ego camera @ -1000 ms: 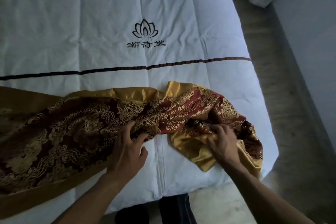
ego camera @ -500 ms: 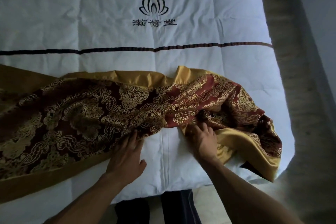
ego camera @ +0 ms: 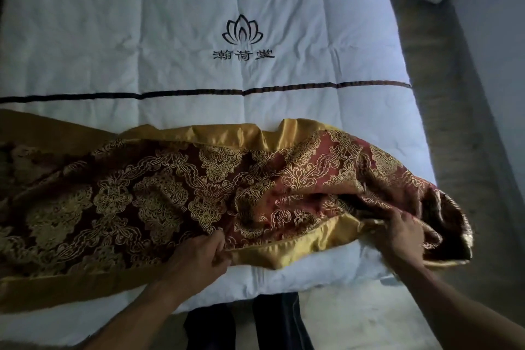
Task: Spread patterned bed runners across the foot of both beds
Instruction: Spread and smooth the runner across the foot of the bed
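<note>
Left hand (ego camera: 199, 257): curled fingers; bed runner (ego camera: 159, 193) hem was pinched, 6 o'clock.
Right hand (ego camera: 403, 233): curled fingers; bunched end was gripped, 4 o'clock.

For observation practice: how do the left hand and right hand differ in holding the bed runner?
The left hand pinches the bed runner's flat gold border; the right hand grasps its crumpled end. The left hand is central; the right hand near the bed's edge. Both hold its near side.

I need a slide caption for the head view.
Left hand and right hand grip a crumpled patterned bed runner lying on a white quilt.
</note>
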`<state>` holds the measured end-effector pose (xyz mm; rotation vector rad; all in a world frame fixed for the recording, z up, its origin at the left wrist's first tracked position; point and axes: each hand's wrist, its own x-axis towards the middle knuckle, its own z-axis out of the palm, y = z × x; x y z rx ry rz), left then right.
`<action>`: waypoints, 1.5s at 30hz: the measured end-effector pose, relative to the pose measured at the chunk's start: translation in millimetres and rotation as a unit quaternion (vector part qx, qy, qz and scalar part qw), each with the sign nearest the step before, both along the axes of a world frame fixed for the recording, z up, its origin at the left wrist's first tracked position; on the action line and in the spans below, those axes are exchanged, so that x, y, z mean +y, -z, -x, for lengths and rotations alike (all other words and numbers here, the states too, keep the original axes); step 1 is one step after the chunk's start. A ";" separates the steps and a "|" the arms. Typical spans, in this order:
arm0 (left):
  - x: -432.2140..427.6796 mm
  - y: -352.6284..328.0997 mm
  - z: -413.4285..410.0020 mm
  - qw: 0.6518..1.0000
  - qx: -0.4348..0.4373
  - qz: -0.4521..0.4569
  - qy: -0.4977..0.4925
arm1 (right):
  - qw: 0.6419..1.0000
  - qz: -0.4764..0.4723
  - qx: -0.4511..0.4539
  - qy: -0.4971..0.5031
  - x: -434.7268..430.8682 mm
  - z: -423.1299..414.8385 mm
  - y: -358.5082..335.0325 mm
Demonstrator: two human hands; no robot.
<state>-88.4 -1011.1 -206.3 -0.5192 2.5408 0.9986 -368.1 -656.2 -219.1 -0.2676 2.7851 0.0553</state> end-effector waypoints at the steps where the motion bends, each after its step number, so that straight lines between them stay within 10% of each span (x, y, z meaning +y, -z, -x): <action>1: 2.2 -1.5 -0.3 1.000 -0.005 -0.003 0.003 | 0.999 0.041 0.018 -0.015 -13.9 -2.6 -7.8; 11: 16.6 18.8 -26.7 0.997 0.053 0.008 -0.049 | 0.928 0.271 -0.044 -0.250 -230.9 -41.2 -5.8; 18: -3.9 34.9 -64.6 0.987 -0.002 0.138 -0.078 | 0.929 0.019 -0.193 -0.316 -236.9 -67.2 17.3; 26: 29.4 8.2 -54.0 0.989 0.028 -0.120 -0.080 | 0.942 -0.118 -0.090 -0.301 -175.1 -29.1 4.7; 38: -63.3 41.9 -127.9 0.970 -0.007 0.055 -0.238 | 0.925 0.182 -0.131 -0.307 -367.8 -62.9 18.5; 45: -88.3 75.7 -204.4 0.945 -0.087 0.127 -0.289 | 0.909 0.181 -0.166 -0.337 -466.4 -79.8 46.7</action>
